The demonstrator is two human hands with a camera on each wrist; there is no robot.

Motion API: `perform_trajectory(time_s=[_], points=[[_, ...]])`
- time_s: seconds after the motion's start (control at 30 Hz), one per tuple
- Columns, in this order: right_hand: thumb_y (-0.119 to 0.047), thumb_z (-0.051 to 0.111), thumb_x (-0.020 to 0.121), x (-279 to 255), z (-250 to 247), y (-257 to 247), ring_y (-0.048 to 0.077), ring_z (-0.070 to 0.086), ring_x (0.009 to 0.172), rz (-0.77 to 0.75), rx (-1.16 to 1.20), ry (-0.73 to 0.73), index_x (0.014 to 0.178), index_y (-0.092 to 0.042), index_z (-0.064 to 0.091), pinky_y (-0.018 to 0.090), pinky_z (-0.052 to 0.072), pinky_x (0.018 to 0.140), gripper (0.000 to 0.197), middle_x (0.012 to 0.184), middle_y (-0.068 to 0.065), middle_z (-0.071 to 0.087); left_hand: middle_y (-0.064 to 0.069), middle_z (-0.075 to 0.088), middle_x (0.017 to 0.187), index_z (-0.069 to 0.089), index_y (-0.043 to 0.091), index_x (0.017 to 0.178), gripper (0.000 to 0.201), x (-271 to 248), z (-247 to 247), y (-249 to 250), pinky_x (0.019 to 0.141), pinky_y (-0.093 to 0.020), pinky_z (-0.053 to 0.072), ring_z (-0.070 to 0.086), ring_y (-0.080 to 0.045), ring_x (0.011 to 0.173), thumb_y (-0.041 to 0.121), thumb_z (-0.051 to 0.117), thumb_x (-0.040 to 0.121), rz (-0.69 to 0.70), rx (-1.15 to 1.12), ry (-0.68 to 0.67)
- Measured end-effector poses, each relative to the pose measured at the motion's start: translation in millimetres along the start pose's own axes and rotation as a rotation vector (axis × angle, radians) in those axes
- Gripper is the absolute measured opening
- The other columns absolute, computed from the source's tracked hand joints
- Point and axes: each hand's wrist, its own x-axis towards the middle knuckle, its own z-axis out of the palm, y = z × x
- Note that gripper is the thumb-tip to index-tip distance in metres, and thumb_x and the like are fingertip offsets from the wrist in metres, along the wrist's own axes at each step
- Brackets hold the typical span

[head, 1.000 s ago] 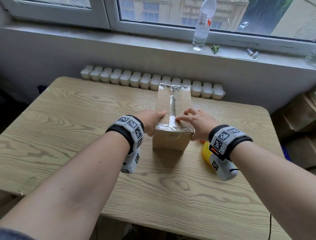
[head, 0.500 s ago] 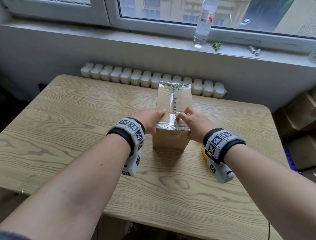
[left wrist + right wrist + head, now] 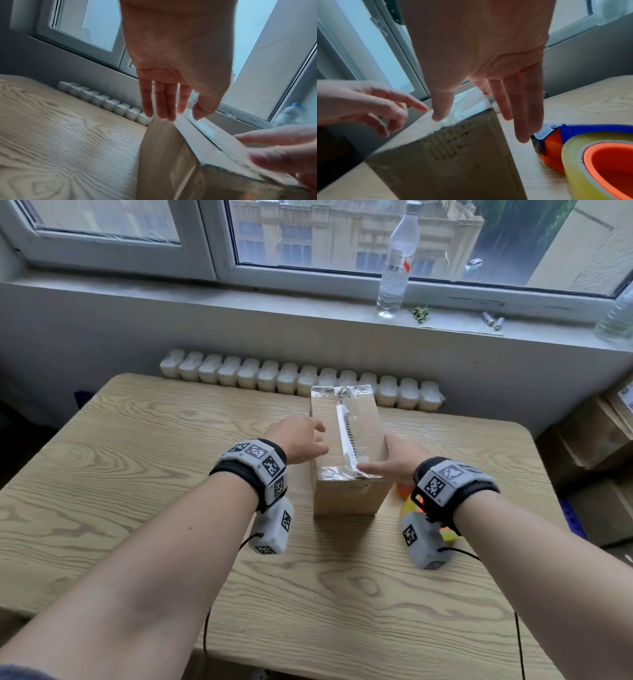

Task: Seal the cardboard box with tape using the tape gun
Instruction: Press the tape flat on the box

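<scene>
A small cardboard box [image 3: 349, 494] stands on end in the middle of the table, with crinkled clear tape [image 3: 337, 472] across the near and far edges of its top. My left hand [image 3: 322, 440] hovers at the box's upper left edge, fingers straight and loose [image 3: 164, 108], holding nothing. My right hand [image 3: 380, 460] lies against the right side, its thumb [image 3: 440, 115] pressing the near tape strip and its fingers [image 3: 520, 121] hanging straight down the side. The blue and orange tape gun [image 3: 556, 135] with its yellowish roll [image 3: 573, 169] lies on the table right of the box, partly hidden in the head view.
The wooden table [image 3: 137, 474] stands against a white radiator [image 3: 274, 374] below the windowsill. A plastic bottle [image 3: 397, 261] and small items sit on the sill. Stacked cardboard boxes [image 3: 596, 440] are at the right, off the table.
My left hand has come off the box's near left corner and now hovers farther along its left edge. My right hand has slid from the top to the right side, thumb kept on the tape.
</scene>
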Motion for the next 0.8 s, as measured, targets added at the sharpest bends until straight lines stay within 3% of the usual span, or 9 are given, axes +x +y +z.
perform_trajectory(time_s=[0.07, 0.17, 0.3, 0.4, 0.47, 0.57, 0.67, 0.73, 0.8], points=[[-0.071, 0.068, 0.062, 5, 4, -4, 0.026, 0.06, 0.107, 0.052, -0.011, 0.002, 0.133, -0.019, 0.039, 0.039, 0.053, 0.087, 0.093, 0.122, 0.005, 0.061, -0.005, 0.045, 0.142, 0.035, 0.023, 0.146, 0.062, 8, 3, -5, 0.104, -0.04, 0.04, 0.041, -0.022, 0.132, 0.039, 0.055, 0.089, -0.005, 0.051, 0.004], [-0.072, 0.068, 0.062, 11, 2, -13, 0.025, 0.06, 0.105, 0.082, -0.073, 0.025, 0.127, -0.015, 0.046, 0.032, 0.049, 0.08, 0.089, 0.116, 0.005, 0.063, -0.007, 0.015, 0.158, 0.016, 0.023, 0.153, 0.081, 16, 5, -11, 0.115, -0.046, 0.023, 0.013, -0.024, 0.147, 0.045, 0.059, 0.087, -0.019, 0.06, -0.013], [-0.074, 0.066, 0.063, 15, -8, -21, 0.02, 0.057, 0.08, 0.082, -0.151, 0.067, 0.101, -0.017, 0.058, 0.028, 0.043, 0.063, 0.069, 0.075, -0.004, 0.059, -0.005, -0.011, 0.162, -0.001, 0.025, 0.154, 0.101, 34, 8, -12, 0.119, -0.051, 0.006, -0.011, -0.021, 0.149, 0.055, 0.062, 0.081, -0.027, 0.042, 0.027], [-0.076, 0.064, 0.063, 20, -11, -27, 0.02, 0.053, 0.077, 0.119, -0.186, 0.096, 0.099, -0.019, 0.057, 0.028, 0.039, 0.064, 0.068, 0.076, -0.004, 0.056, -0.007, -0.02, 0.16, -0.008, 0.024, 0.153, 0.116, 54, 14, -8, 0.119, -0.055, 0.002, -0.019, -0.023, 0.148, 0.066, 0.064, 0.072, -0.006, 0.111, 0.008], [-0.079, 0.062, 0.062, 27, -11, -30, 0.02, 0.053, 0.077, 0.138, -0.21, 0.105, 0.098, -0.019, 0.057, 0.027, 0.039, 0.065, 0.071, 0.081, -0.002, 0.057, -0.008, -0.022, 0.159, -0.01, 0.023, 0.153, 0.122, 65, 15, -4, 0.118, -0.057, 0.001, -0.021, -0.024, 0.147, 0.071, 0.063, 0.068, 0.001, 0.162, -0.013], [-0.08, 0.057, 0.066, 35, -14, -30, 0.021, 0.053, 0.074, 0.157, -0.227, 0.142, 0.085, -0.016, 0.056, 0.027, 0.04, 0.063, 0.066, 0.071, -0.001, 0.054, -0.008, -0.024, 0.159, -0.011, 0.021, 0.153, 0.13, 81, 14, -3, 0.116, -0.057, -0.001, -0.022, -0.024, 0.147, 0.077, 0.062, 0.062, -0.003, 0.173, -0.016], [-0.067, 0.057, 0.077, 40, -19, -27, 0.024, 0.054, 0.077, 0.151, -0.172, 0.176, 0.087, -0.015, 0.064, 0.028, 0.039, 0.066, 0.053, 0.079, 0.003, 0.059, -0.008, -0.021, 0.16, -0.011, 0.019, 0.153, 0.132, 98, 14, -5, 0.117, -0.056, 0.0, -0.02, -0.023, 0.148, 0.078, 0.063, 0.06, -0.009, 0.168, -0.007], [-0.059, 0.054, 0.084, 42, -22, -22, 0.025, 0.058, 0.082, 0.143, -0.173, 0.169, 0.089, -0.016, 0.067, 0.029, 0.039, 0.067, 0.045, 0.089, 0.006, 0.066, -0.006, -0.008, 0.162, -0.005, 0.016, 0.154, 0.127, 109, 13, -5, 0.118, -0.055, 0.006, -0.009, -0.022, 0.15, 0.075, 0.062, 0.064, -0.013, 0.164, 0.011], [-0.057, 0.05, 0.088, 43, -25, -17, 0.023, 0.059, 0.082, 0.117, -0.195, 0.124, 0.08, -0.018, 0.063, 0.029, 0.04, 0.067, 0.041, 0.087, 0.004, 0.067, -0.007, 0.018, 0.159, 0.013, 0.014, 0.152, 0.114, 121, 9, -6, 0.115, -0.053, 0.02, 0.014, -0.023, 0.148, 0.072, 0.062, 0.068, -0.021, 0.146, 0.051]])
